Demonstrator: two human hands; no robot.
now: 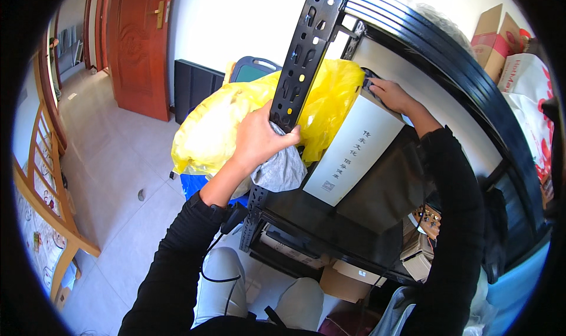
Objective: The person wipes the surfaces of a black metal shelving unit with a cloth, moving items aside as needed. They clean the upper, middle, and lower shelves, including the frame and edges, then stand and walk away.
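My left hand (261,142) is closed on a grey cloth (281,170) at the black perforated shelf post (297,66), its thumb across the post's front and its other fingers hidden. My right hand (391,95) reaches over the far end of a long pale box (353,152) that bears writing. Its fingertips are at a dark item (370,77), and whether they grip it I cannot tell. A yellow plastic bag (208,128) passes behind the post, beside my left hand, and reaches up to the dark item. The box lies slanted on the black shelf (300,212).
A black upper shelf beam (424,31) curves above my right arm. Cardboard boxes (351,280) sit lower down. A wooden bed frame (48,208) is at far left, a reddish-brown door (139,48) behind. A thin black cable (221,280) hangs near my left sleeve.
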